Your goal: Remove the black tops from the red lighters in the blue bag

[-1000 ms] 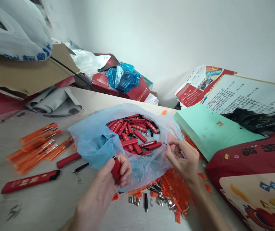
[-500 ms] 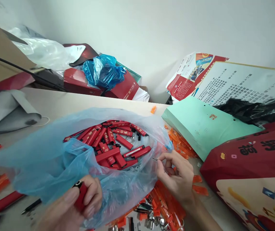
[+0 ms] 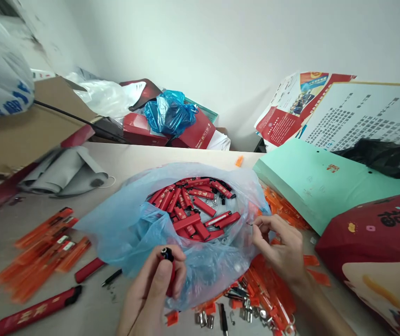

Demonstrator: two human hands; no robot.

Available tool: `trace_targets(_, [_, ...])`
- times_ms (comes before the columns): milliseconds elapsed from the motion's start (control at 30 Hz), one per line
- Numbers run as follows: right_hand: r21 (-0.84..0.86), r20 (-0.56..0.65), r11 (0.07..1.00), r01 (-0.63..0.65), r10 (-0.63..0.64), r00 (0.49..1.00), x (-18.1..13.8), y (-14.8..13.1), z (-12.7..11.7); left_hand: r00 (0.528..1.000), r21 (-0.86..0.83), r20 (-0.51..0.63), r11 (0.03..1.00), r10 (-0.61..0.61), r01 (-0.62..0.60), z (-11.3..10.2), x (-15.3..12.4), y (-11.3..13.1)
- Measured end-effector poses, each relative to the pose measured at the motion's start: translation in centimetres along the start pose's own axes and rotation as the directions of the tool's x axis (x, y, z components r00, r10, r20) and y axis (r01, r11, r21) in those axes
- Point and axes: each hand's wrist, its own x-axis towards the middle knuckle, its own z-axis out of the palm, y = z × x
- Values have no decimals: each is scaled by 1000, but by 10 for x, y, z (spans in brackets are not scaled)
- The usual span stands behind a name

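My left hand (image 3: 154,282) is closed around a red lighter (image 3: 170,275), its black top end turned up, in front of the bag. Between thumb and fingertips my right hand (image 3: 279,242) pinches a tiny thin metal piece (image 3: 249,224); its exact kind is too small to make out. The blue translucent plastic bag (image 3: 126,228) lies wide open between and beyond my hands. Inside it is a heap of red lighters (image 3: 189,219) with gold lettering, along with small black and metal bits.
Orange translucent pieces (image 3: 42,261), a lettered red lighter (image 3: 37,310) and a black rod-like part (image 3: 111,277) lie left. Metal parts (image 3: 245,303) and orange pieces (image 3: 270,289) are scattered near right. A green folder (image 3: 305,177) and red bag (image 3: 378,233) stand right, a cardboard box (image 3: 56,121) far left.
The view has swung left, so things appear further right. My left hand has turned the lighter more upright, its top end facing me. My right hand still pinches the small metal piece.
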Motion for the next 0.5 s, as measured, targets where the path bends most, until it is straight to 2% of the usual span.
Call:
trace_targets(100, [40,18,999,-1,0,1000,-1,-4,0,999,-44,-10,998,46,-47,-4,1,0])
trace_targets(267, [97,28,993,74,-77,997,-6,-22,-1,999,-166,26,985,43,-38,-3,-4,7])
trace_targets(367, [140,-6,973,182,-183,983,-11,-36,-2,987,-256,158,966,13,29,2,-9,10])
trace_targets(500, [159,20,954,256,-262,965,-17,-51,-5,938,-250,335,952,-87,178,6,-16,9])
